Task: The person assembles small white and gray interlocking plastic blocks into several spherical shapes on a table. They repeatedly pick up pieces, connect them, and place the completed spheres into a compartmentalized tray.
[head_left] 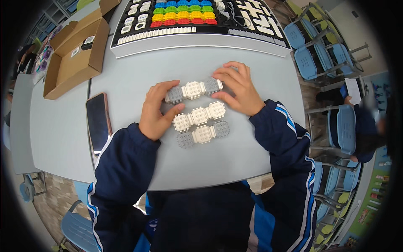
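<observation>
In the head view, holding the far row point(194, 90) of linked blocks, grey, white and grey, from both ends; cannot tell whether resting on the bench point(235, 159) or raised slightly. With the left hand point(156, 110), closing narrowly on the grey left end, fingers at its far side and thumb at its near side, close to the middle row. With the right hand point(239, 89), curling in likewise at the grey right end, index finger and thumb parted by the block. On the bench, nearer than the far row: the all-white middle row point(200, 115), then, close beside it and perhaps touching, the near row point(203, 134), grey at both ends and white between. Beyond, a wide tray point(201, 47) of coloured and white pieces; off to the left, a phone point(97, 124).

Judging by this, probably squaring up or placing the far row against two of like build. Next, likely to call for keeping both ends level, easing nearer until parallel, and not nudging the middle row with the left thumb.
</observation>
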A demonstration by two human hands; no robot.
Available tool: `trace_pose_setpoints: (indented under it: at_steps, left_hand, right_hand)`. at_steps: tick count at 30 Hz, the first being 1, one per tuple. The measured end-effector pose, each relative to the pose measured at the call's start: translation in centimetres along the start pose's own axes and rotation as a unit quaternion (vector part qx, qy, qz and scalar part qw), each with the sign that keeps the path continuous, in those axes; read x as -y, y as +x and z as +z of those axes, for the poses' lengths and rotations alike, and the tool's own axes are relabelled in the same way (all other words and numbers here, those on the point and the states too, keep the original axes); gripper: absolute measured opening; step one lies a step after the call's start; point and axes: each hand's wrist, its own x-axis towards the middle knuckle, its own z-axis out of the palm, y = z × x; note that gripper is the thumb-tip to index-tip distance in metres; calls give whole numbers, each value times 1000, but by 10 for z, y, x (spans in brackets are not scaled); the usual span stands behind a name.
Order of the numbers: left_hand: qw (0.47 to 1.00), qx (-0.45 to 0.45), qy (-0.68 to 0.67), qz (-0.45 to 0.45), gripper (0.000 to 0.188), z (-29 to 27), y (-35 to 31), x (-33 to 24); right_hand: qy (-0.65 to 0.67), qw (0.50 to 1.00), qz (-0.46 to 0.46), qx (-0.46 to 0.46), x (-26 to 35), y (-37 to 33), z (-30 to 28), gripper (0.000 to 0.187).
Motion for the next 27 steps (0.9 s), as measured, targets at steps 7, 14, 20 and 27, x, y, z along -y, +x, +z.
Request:
trace_pose_setpoints:
  at_steps: [7, 14, 20, 27]
  left_hand:
    - [1000, 15, -13, -18, 47, -3, 8, 4]
    - [1000, 4, 18, -5, 44, -6, 10, -1]
    - [1000, -17, 20, 3, 45, -2, 9, 2]
    - [998, -57, 25, -11, 44, 1, 11, -1]
  right_hand:
    - [7, 1000, -22, 12, -6, -2, 1, 46]
    - [-28, 998, -59, 12, -3, 2, 1, 44]
    - [-15, 995, -100, 13, -4, 7, 4, 44]
    - [18, 994, -112, -3, -6, 14, 6, 43]
